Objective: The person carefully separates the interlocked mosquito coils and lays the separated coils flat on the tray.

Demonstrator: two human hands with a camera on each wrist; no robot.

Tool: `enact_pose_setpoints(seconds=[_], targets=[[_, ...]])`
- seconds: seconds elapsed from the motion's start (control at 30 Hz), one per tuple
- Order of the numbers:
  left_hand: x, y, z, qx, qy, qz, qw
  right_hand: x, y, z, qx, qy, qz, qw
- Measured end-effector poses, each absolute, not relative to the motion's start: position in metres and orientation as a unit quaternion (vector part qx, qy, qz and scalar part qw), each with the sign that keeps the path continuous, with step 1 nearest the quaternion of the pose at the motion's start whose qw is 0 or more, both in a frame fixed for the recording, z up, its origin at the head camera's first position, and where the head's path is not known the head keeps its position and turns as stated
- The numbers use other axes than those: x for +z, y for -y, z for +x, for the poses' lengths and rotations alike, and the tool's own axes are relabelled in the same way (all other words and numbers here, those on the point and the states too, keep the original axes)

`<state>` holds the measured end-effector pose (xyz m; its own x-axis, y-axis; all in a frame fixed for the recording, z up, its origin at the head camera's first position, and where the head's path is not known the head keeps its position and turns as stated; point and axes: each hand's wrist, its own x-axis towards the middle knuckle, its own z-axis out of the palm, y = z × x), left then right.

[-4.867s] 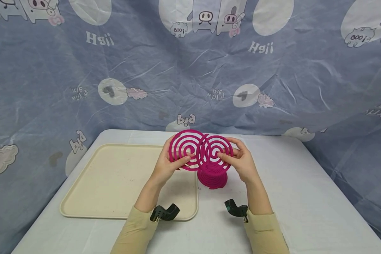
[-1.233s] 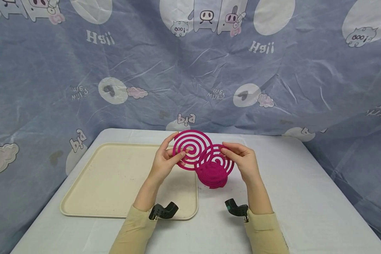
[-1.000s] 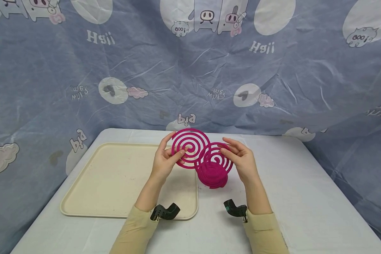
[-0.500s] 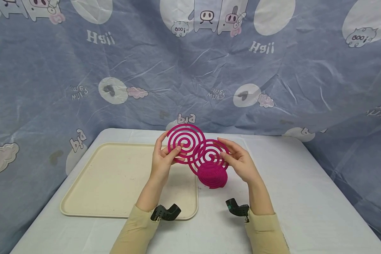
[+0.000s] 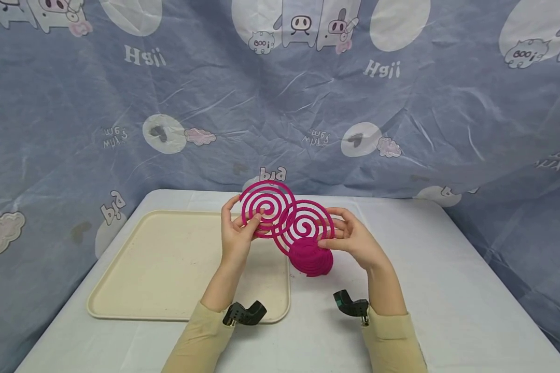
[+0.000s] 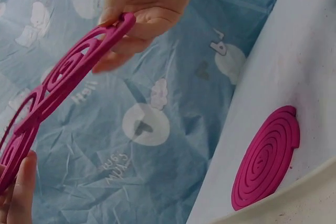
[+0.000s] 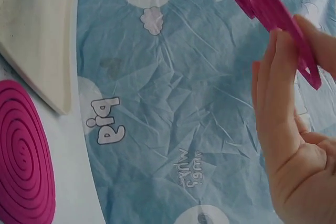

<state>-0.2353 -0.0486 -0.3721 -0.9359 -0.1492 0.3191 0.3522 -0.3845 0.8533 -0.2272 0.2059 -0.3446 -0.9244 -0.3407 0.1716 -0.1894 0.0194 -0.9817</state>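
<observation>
Lifted, both hands' [image 5: 235, 235] grip apparently pinches joined coils' [image 5: 287, 217] edges above stack [image 5: 310, 257].

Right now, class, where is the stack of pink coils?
In the head view, the stack of pink coils sits on the white table, just right of the cream tray, below both hands' coils.

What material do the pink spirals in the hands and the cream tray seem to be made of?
The pink spirals look like pressed, rigid, matte material, perhaps mosquito-coil incense: thin flat bands keep their shape in the air, with no shine. The stack on the table looks the same. The cream tray looks like hard plastic with a dull, slightly speckled finish and a smooth raised rim, though this cannot be confirmed.
</observation>
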Motion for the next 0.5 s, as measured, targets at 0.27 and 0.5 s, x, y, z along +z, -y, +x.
enact_pose_setpoints(seconds=[0.27, 0.5], targets=[[-0.371, 0.061, -0.237, -0.8, 0.564, -0.131, 0.157, -0.349, -0.203, -0.231, -0.71, -0.689, -0.142, -0.038], [-0.369, 0.066, -0.237, -0.76, 0.609, -0.198, 0.115, -0.349, -0.201, -0.231, -0.707, -0.69, -0.147, -0.053]])
